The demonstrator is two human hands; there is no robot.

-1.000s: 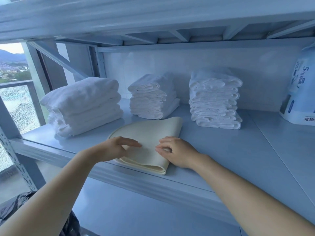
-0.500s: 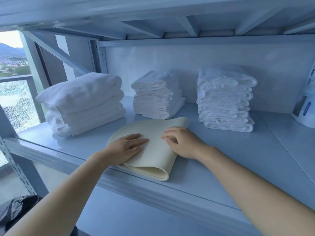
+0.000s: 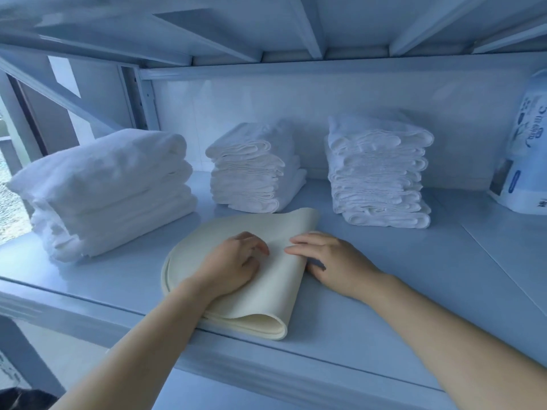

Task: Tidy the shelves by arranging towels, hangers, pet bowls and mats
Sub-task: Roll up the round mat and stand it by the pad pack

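Pale shelf (image 3: 384, 306); folded mat (image 3: 275, 291) under left hand (image 3: 233, 264), fingers bent, grip unclear; right hand (image 3: 334, 261) fingers flat

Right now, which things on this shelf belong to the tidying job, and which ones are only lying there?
Belonging to the job:
folded cream rubbery mat, nearest the front
left stack of thick white folded towels
middle stack of thin white folded towels
right stack of thin white folded towels

Only lying about:
white and blue printed plastic package, at the far right
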